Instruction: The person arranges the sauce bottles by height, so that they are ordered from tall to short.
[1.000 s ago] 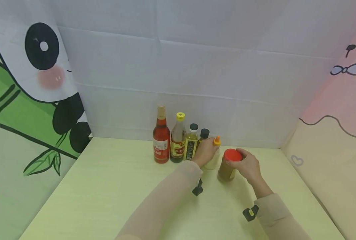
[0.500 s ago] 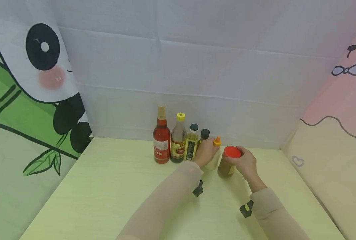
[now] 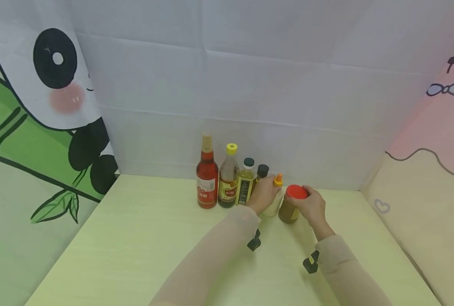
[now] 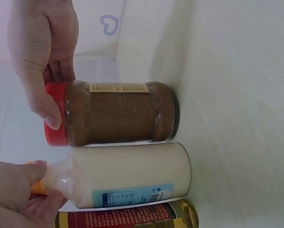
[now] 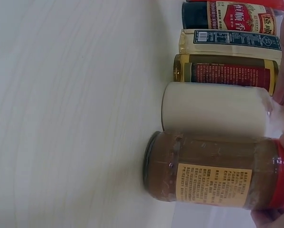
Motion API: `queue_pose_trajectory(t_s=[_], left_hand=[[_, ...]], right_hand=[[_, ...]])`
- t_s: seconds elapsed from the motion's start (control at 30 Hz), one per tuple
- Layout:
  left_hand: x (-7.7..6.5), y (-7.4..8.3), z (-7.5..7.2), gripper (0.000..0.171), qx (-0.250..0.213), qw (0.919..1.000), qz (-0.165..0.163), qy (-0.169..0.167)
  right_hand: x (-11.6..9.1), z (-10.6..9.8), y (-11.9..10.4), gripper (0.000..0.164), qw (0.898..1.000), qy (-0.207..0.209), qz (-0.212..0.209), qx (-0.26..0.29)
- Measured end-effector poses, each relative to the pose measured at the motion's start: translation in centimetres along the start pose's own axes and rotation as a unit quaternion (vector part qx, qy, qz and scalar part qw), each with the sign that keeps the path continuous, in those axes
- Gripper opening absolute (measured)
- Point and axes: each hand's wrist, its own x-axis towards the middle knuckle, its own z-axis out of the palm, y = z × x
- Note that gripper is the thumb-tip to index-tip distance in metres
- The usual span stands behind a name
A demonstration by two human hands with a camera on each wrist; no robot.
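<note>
My left hand (image 3: 263, 194) grips the neck of a white squeeze bottle (image 4: 132, 173) below its orange nozzle cap (image 3: 278, 180). The bottle stands upright on the table, its front partly covered by that hand in the head view. My right hand (image 3: 314, 207) holds a jar of brown paste (image 3: 288, 212) from above by its red lid (image 3: 296, 191), thumb on the lid's near side. Standing upright right beside the squeeze bottle, the jar (image 5: 208, 171) shows a yellowish label. Whether the two touch, I cannot tell.
Left of the squeeze bottle, a row runs along the back: a dark-capped bottle with a red label (image 5: 227, 72), a yellow oil bottle (image 3: 245, 187), a yellow-capped sauce bottle (image 3: 228, 187) and a tall red bottle (image 3: 207, 182). Behind the pale table (image 3: 154, 238) hangs a white cloth (image 3: 165, 85).
My right hand has brought the jar back and slightly left, closer to the squeeze bottle. The left hand keeps its hold on the bottle's neck, and the other bottles stay where they were.
</note>
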Motion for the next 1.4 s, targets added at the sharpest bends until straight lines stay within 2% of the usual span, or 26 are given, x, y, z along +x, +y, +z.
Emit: queue_pose_trajectory(t_s=[0.27, 0.57, 0.83, 0.97, 1.1, 1.27, 1.4], left_hand=[[-0.1, 0.2, -0.2, 0.032, 0.009, 0.9999, -0.004, -0.005], [-0.2, 0.5, -0.6, 0.035, 0.009, 0.9998, -0.015, -0.008], [-0.6, 0.6, -0.7, 0.036, -0.004, 0.9997, -0.022, 0.007], [-1.1, 0.9, -1.0, 0.039, -0.016, 0.9995, -0.026, 0.01], [-1.8, 0.9, -1.4, 0.048, -0.034, 0.9992, -0.022, -0.006], [-3.4, 0.4, -1.4, 0.05, -0.046, 0.9989, -0.011, -0.005], [-4.8, 0.2, -1.4, 0.052, -0.055, 0.9985, -0.004, 0.0]], right_hand=[[0.5, 0.1, 0.0, 0.08, 1.0, 0.002, -0.002, 0.0], [1.2, 0.0, 0.1, 0.082, 0.999, -0.03, -0.007, -0.02], [0.9, 0.2, 0.2, 0.08, 0.999, -0.028, -0.028, -0.03], [0.7, 0.2, -0.2, 0.083, 0.997, -0.037, -0.038, -0.051], [0.2, 0.1, -0.7, 0.084, 0.995, -0.026, -0.061, -0.068], [-0.6, 0.3, -1.0, 0.073, 0.99, -0.02, -0.111, -0.086], [-1.5, 0.8, -1.0, 0.063, 0.986, -0.018, -0.136, -0.097]])
